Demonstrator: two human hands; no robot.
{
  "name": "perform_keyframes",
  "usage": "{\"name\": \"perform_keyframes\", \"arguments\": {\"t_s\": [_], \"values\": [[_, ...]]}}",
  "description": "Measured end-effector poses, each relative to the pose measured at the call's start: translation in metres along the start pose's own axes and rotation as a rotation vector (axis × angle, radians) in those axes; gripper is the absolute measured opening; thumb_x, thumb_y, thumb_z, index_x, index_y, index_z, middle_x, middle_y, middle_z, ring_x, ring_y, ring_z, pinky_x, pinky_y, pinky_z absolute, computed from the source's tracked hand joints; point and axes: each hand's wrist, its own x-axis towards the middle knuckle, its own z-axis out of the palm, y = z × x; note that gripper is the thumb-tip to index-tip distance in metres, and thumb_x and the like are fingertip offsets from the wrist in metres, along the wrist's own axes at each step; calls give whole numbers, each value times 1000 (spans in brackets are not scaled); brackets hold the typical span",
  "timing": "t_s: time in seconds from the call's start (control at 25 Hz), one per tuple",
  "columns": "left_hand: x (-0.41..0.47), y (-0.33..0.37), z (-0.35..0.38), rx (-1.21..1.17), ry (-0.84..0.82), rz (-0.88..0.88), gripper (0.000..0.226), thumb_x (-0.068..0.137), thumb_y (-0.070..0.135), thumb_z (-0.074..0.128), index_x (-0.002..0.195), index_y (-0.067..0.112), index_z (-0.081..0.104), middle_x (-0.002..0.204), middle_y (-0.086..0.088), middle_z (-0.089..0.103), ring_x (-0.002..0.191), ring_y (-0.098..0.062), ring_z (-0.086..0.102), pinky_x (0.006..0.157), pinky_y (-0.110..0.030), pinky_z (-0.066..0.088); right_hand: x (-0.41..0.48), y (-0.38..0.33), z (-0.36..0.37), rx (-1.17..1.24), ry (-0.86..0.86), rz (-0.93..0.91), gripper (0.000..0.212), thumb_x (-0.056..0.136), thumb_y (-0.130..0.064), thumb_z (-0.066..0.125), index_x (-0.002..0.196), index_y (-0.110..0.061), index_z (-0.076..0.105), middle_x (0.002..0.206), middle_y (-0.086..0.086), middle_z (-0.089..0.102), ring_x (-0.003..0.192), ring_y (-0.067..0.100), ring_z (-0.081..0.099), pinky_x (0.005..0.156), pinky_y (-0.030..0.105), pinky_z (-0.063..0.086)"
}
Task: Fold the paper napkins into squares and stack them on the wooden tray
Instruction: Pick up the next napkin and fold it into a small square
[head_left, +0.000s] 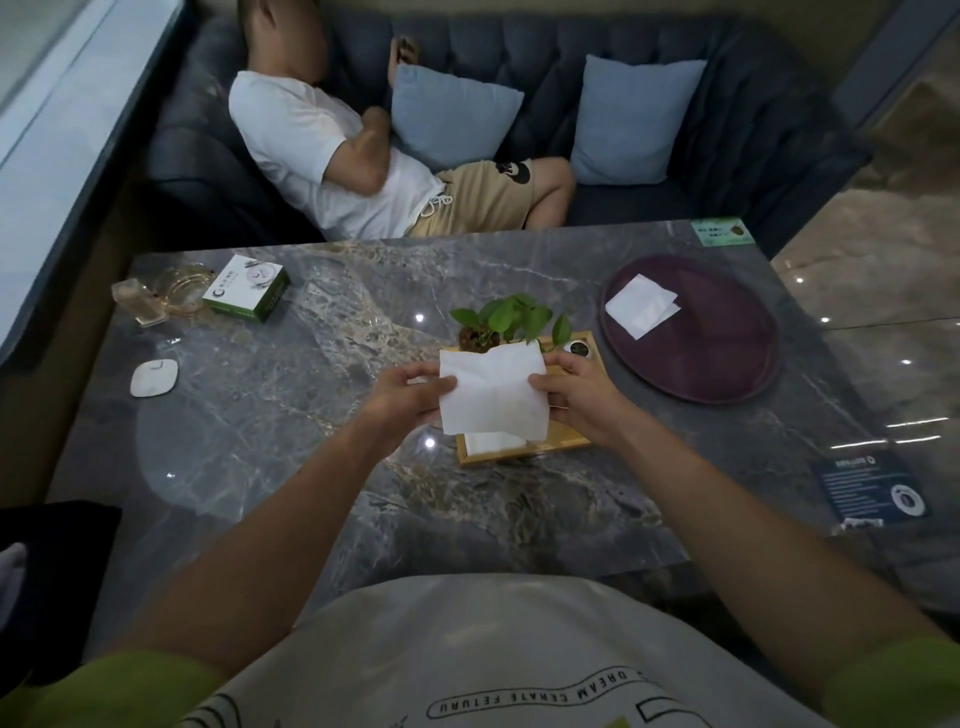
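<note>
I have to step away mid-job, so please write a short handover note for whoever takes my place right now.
Hands: the left hand pinches the left edge of a napkin and the right hand pinches the right edge, holding it in the air above the light wooden tray.
Things: more white napkins lie at that tray's near end, and a plant stands at the far end.
Done: folded napkins, apparently two, lie slightly offset on the round dark tray.
Left: fold the held napkin square, stack it, then do the rest.
</note>
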Motion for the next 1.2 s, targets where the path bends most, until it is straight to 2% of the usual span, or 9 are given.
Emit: {"name": "perform_keyframes", "arguments": {"t_s": [0.28,0.36,0.48,0.64,0.76,0.92,1.04,1.12,1.2], "values": [[4,5,-2,-44,-101,41,14,84,2,70,94,11,74,95,-12,76,86,-23,74,67,-29,59,-2,-5,-4,21,-17,-24,29,91,3,57,119,-4,56,101,11,65,84,24,64,75,36,53],[6,7,-3,-80,-161,60,18,84,2,69,93,16,76,98,-12,76,90,-24,74,70,-30,59,-1,-8,-5,32,-25,-38,26,90,4,58,113,-7,57,97,9,66,81,23,65,73,35,55],[9,11,-3,-86,-199,80,21,83,3,69,96,18,76,101,-11,76,93,-25,73,73,-31,58,1,-13,-8,39,-35,-68,21,89,3,58,105,-12,59,98,7,67,86,24,66,76,37,56],[10,16,0,-68,-200,122,18,84,1,68,98,11,73,103,-13,75,96,-26,72,75,-31,59,3,-20,-13,38,-68,-110,20,89,3,58,93,-16,64,88,-1,73,83,17,70,69,31,58],[8,22,2,-75,-180,149,14,86,-1,65,93,8,73,97,-10,77,89,-22,73,71,-29,59,3,-25,-15,35,-95,-134,22,88,1,59,86,-19,69,86,-3,75,81,14,71,66,27,56],[4,28,2,-60,-160,189,18,87,-2,63,96,8,74,97,-8,77,90,-21,74,72,-28,59,3,-29,-14,21,-91,-149,17,88,3,59,93,-11,67,94,3,74,88,19,70,73,30,57],[1,34,3,-57,-176,245,25,89,-2,61,99,15,76,102,-5,77,96,-20,73,74,-27,58,1,-35,-12,-2,-91,-165,18,89,5,58,105,-1,61,102,11,68,95,24,66,82,36,57],[-1,40,3,-37,-185,265,29,90,-1,60,93,20,78,99,-2,77,93,-17,73,72,-25,58,0,-38,-11,-10,-79,-177,22,89,5,58,111,6,59,106,16,66,97,26,65,85,39,56],[-2,44,1,-8,-181,284,34,90,-5,57,84,21,79,92,-1,77,87,-14,72,69,-23,57,-2,-42,-8,-11,-53,-199,19,89,6,57,108,10,59,103,16,67,95,26,65,84,38,56]]}}
